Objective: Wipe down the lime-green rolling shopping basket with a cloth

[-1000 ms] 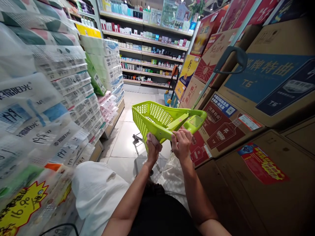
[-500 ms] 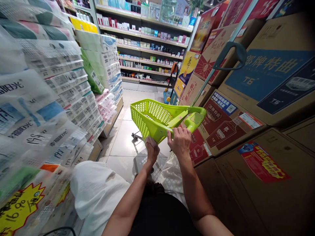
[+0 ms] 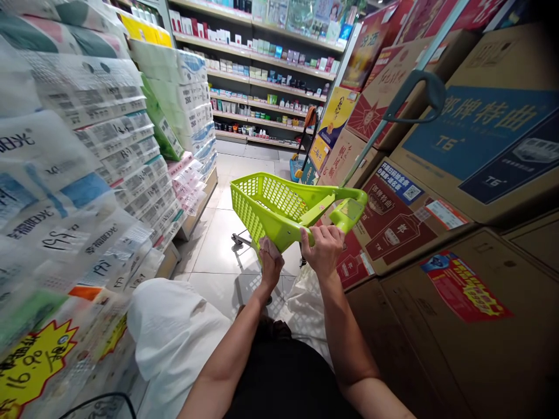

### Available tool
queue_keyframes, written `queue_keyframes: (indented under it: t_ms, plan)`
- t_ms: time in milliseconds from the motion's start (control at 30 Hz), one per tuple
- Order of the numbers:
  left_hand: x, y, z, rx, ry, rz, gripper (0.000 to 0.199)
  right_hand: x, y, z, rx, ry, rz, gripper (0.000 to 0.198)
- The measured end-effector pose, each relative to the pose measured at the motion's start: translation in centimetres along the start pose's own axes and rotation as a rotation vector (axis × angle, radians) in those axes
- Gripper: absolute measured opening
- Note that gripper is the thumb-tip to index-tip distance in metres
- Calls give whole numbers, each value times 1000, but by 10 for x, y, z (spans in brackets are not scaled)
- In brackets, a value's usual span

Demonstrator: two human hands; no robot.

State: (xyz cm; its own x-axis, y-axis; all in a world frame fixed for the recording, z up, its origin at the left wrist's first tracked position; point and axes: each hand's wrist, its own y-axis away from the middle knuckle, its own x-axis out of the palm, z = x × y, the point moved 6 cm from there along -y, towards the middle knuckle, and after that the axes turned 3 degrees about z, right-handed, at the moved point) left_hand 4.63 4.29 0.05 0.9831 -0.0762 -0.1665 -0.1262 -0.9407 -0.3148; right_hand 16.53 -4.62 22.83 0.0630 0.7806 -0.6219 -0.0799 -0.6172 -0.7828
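A lime-green plastic shopping cart [image 3: 283,203] with perforated walls stands turned sideways before me, its handle end to the right. My left hand [image 3: 271,269] is closed on a crumpled pale cloth [image 3: 269,247] and presses it to the lower near side of the basket. Over the near rim by the handle, the fingers of my right hand [image 3: 324,249] are wrapped, holding the cart. The basket's visible inside shows only its green walls. Part of the cart's wheeled base [image 3: 239,241] shows below.
Stacked packs of tissue paper [image 3: 105,139] rise on the left, with a yellow price sign [image 3: 37,369]. Cardboard cartons [image 3: 471,145] line the right, a blue-grey handled pole [image 3: 414,96] leaning there. Shelves of cosmetics [image 3: 262,75] and a small hand truck [image 3: 305,145] stand beyond the tiled floor [image 3: 209,256].
My left hand and the cloth sit almost where they were on the cart's side. My right hand has shifted slightly right along the rim. The view has tilted a little.
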Motion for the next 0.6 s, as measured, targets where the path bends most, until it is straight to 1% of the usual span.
queue_keyframes:
  t_ms: [100, 167, 233, 367, 433, 500, 600]
  plan:
    - [-1, 11, 29, -52, 25, 24, 88, -1, 2, -2, 14, -14, 3, 34]
    - [-2, 12, 37, -82, 56, 25, 88, -2, 2, -1, 18, -11, -2, 34]
    - [-1, 8, 30, -70, 59, 15, 87, -2, 2, 0, 16, -1, -5, 35]
    - [4, -3, 2, 41, 9, 10, 84, -1, 2, 2, 25, 0, 7, 35]
    - [4, -3, 2, 44, 13, -2, 86, -1, 2, 1, 38, -12, 18, 36]
    - [0, 3, 16, 12, 20, -19, 86, 0, 3, 0, 46, -26, 28, 35]
    - [-5, 18, 51, -63, 28, -25, 78, -1, 3, 0, 36, -24, 17, 36]
